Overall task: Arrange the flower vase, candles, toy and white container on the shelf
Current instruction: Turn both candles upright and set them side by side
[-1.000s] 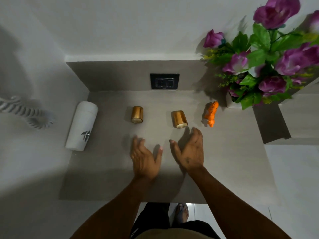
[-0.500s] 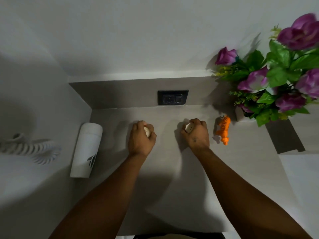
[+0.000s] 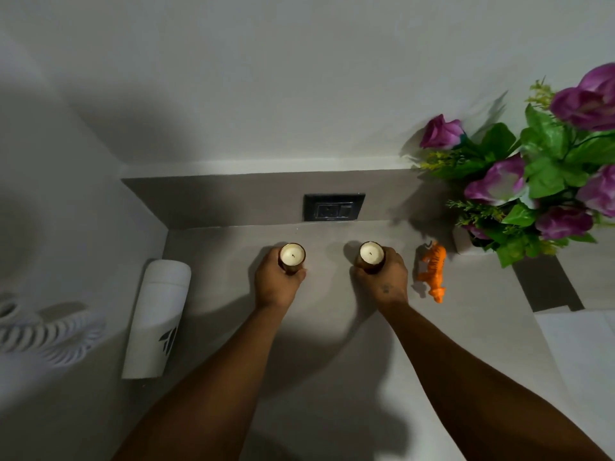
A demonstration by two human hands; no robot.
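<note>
The left hand point(image 3: 276, 281) has its fingers point(image 3: 296, 272) wrapped round one candle point(image 3: 292, 255), and the right hand point(image 3: 382, 277) has its fingers point(image 3: 361, 266) wrapped round the other candle point(image 3: 371, 253). Both candles stand upright, wax and wick facing up, showing above the knuckles. Whether their bases touch the shelf point(image 3: 332, 311) or hang just off it cannot be told from above.

The toy point(image 3: 432, 271) lies on its side just outside the right hand's knuckles, very near but apart. The vase point(image 3: 461, 241) stands beyond it, further from the right fingers, its leaves and blooms overhanging the shelf. The container point(image 3: 156, 317) lies on its side well outside the left hand, toward the wrist end of that arm.

Risks, as I judge them:
- The right hand is the crowded one. A sideways slide away from the left hand would knock the toy, and a longer one could push it against the vase.
- The grip sits low and round the sides, so the fingers hide the bases. If a candle is set down tilted it could tip as the fingers let go.
- Moving both at once splits attention; one candle may land crooked or out of line with the other.
- The container lies on a round side and could roll if the left forearm brushes it.
- The socket point(image 3: 333, 207) sits beyond the fingertips; a candle pushed hard back could strike the wall below it.
</note>
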